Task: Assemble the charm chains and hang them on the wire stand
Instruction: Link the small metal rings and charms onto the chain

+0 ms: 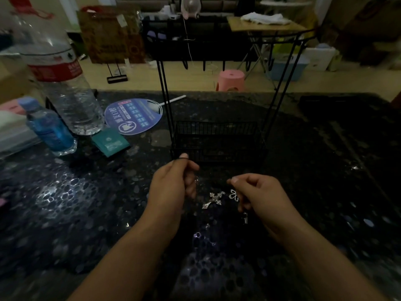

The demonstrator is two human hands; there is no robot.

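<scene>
Silver cross charm (213, 199) on a black speckled tabletop (86, 192); black wire stand (217, 137), pink stool (231, 80).

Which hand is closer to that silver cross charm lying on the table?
Right. The right hand sits just right of the cross charm; the left hand is farther off, to its left.

Setting: a home living room, dimly lit. Evidence: dark patterned table (65, 192) carrying household clutter: large water bottle (60, 83), small blue bottle (50, 129), printed hand fan (134, 116). Beyond it, wooden floor with pink plastic stool (231, 80), folding table (264, 25) holding white cloth, brown paper bag (110, 33), blue storage box (286, 68).
</scene>
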